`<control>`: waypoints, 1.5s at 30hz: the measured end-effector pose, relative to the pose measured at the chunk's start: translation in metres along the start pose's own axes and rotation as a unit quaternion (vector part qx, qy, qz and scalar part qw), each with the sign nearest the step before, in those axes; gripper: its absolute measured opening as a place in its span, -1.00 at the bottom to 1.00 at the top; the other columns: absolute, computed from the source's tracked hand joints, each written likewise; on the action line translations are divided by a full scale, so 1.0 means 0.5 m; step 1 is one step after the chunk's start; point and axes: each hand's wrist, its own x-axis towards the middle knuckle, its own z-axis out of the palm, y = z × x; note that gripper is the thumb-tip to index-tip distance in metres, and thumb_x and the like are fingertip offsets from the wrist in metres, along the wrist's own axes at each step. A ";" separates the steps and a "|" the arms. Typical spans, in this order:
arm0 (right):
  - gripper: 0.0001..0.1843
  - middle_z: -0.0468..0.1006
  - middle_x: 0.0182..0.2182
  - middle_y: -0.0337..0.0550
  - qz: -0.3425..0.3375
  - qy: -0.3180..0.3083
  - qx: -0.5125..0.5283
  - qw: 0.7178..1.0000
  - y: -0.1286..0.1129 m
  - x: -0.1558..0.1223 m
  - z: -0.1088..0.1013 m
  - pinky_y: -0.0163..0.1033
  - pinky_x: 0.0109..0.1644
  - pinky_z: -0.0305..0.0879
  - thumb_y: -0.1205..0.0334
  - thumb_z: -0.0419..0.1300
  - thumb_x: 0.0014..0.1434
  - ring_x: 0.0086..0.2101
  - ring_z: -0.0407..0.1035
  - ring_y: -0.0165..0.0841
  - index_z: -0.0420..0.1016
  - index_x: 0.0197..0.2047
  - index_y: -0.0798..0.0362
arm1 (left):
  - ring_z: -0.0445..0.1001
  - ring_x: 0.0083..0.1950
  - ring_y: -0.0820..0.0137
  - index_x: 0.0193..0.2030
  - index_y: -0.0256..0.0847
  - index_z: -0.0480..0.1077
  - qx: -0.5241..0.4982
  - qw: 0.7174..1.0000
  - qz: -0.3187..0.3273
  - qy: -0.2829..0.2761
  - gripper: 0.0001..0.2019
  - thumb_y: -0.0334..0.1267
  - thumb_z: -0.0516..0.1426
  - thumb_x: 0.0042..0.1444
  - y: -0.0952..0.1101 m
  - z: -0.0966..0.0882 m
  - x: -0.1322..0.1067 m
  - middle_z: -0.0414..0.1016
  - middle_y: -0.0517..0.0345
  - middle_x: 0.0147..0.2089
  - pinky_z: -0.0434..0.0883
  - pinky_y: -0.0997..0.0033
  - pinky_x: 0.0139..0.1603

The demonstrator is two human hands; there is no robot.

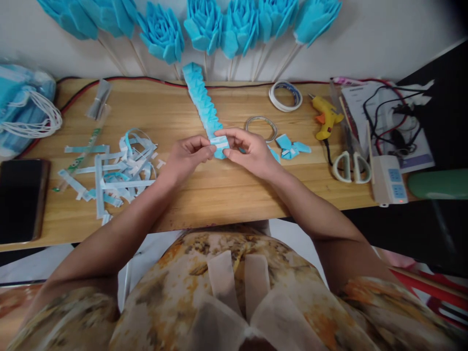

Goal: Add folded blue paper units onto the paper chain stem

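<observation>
Blue and pleated, the strip (203,100) has its near end pinched by the left hand (186,156) and the right hand (248,153), each grip closed thumb-to-forefinger on it just above the counter (226,190) (the rest trails off across the wood toward the paper flowers (163,31)). Shaping that end seems the step in hand, and such thin stuff calls for a light, steady pinch; scraps (117,165) lie left, tape ring (261,127) and glue gun (325,117) right.
</observation>
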 end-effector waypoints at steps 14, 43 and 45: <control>-0.62 0.55 -0.26 -0.22 0.012 0.014 -0.017 1.000 0.001 0.003 -0.003 -0.21 -0.09 0.34 0.19 0.19 0.16 -0.26 0.39 -0.37 0.48 0.06 0.03 | 0.27 -0.46 0.49 -0.48 -0.24 0.40 -0.007 0.999 -0.019 -0.036 -0.72 -0.07 0.20 0.09 0.022 0.002 -0.004 0.37 0.17 -0.49 0.25 0.47 -0.39; -0.62 0.55 -0.27 -0.22 0.012 0.033 0.006 0.999 0.004 0.003 -0.004 -0.20 -0.09 0.36 0.11 0.22 0.16 -0.24 0.40 -0.35 0.49 0.03 0.02 | 0.33 -0.37 0.45 -0.33 -0.22 0.41 0.044 0.996 0.022 -0.071 -0.67 0.03 0.26 0.01 0.034 0.002 -0.008 0.43 0.16 -0.38 0.29 0.48 -0.33; -0.62 0.53 -0.29 -0.23 0.008 0.030 -0.002 1.000 0.002 0.002 -0.006 -0.22 -0.11 0.36 0.13 0.22 0.16 -0.26 0.39 -0.37 0.48 0.04 0.01 | 0.34 -0.37 0.45 -0.33 -0.23 0.42 0.041 0.997 0.027 -0.066 -0.64 0.08 0.22 0.06 0.037 -0.003 -0.007 0.44 0.13 -0.39 0.32 0.48 -0.31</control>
